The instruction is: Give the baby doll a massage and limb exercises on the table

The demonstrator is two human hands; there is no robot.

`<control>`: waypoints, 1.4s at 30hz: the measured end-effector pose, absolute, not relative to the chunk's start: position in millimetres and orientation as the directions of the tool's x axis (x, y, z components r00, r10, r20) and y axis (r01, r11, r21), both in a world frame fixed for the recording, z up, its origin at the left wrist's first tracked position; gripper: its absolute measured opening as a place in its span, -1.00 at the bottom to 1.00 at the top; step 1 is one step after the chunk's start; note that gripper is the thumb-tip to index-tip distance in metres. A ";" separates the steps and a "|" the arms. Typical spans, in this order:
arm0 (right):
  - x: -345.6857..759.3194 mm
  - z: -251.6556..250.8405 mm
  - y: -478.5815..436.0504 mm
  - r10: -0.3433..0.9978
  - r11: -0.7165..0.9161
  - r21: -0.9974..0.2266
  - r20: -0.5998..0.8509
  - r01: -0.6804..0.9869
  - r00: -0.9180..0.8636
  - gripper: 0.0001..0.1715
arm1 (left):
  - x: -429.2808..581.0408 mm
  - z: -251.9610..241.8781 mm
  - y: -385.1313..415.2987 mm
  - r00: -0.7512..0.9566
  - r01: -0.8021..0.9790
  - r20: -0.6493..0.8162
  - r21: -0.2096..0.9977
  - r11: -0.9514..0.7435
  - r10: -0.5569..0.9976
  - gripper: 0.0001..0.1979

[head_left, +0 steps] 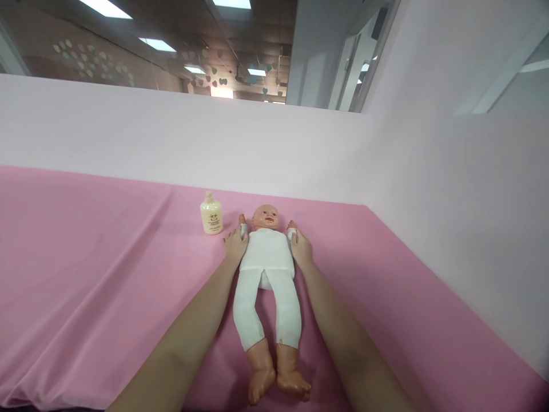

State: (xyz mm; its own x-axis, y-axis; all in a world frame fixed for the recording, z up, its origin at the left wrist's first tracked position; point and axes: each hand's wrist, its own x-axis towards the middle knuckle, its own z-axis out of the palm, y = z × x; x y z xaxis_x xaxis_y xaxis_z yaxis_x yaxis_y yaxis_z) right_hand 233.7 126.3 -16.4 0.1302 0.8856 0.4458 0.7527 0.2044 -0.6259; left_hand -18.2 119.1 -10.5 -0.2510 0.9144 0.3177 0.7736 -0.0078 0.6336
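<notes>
A baby doll (268, 249) lies on its back on the pink sheet, its head at the far end and its bare feet toward me. Its body, upper arms and legs are white cloth; the head, hands and feet are tan and glossy. My left hand (235, 243) is closed around the doll's arm on the left side. On the other side, my right hand (302, 249) grips the other arm, thumb toward the doll's body. The doll's small hands stick out above my fingers. Parts of my fingers are hidden behind the arms.
A pale yellow pump bottle (211, 214) stands left of the doll's head. The pink sheet (107, 257) has creases on the left. A white wall (193, 137) with a window above borders the back, and another wall (463, 189) rises on the right.
</notes>
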 end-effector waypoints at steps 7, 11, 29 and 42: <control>231.7 -14.1 123.9 0.892 0.246 -0.742 0.425 0.623 0.154 -0.42 | -20.2 -7.6 116.6 -0.275 0.741 0.325 0.671 -0.016 0.905 -0.49; 225.9 -10.7 121.9 0.886 0.257 -0.841 0.402 0.476 0.231 -0.30 | -20.1 -3.8 115.7 -0.217 0.680 0.425 0.712 -0.175 0.879 -0.44; 214.3 9.2 96.2 0.729 0.604 -0.452 0.646 0.657 -0.226 -0.67 | -13.7 -1.8 101.4 0.147 0.652 0.632 0.517 -0.555 0.761 -0.77; 220.8 0.9 110.4 0.798 0.489 -0.805 0.568 0.335 0.201 -0.51 | -17.1 -3.2 113.5 -0.459 0.239 0.367 0.928 -0.286 0.809 -0.55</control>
State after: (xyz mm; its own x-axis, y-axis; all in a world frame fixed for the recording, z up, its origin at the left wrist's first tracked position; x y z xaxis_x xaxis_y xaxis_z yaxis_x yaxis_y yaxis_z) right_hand 220.8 110.4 0.9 0.2009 0.7978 0.5685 0.3354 0.4892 -0.8051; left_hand -17.1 113.5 -3.2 -0.4592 0.8088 0.3674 0.2390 -0.2859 0.9280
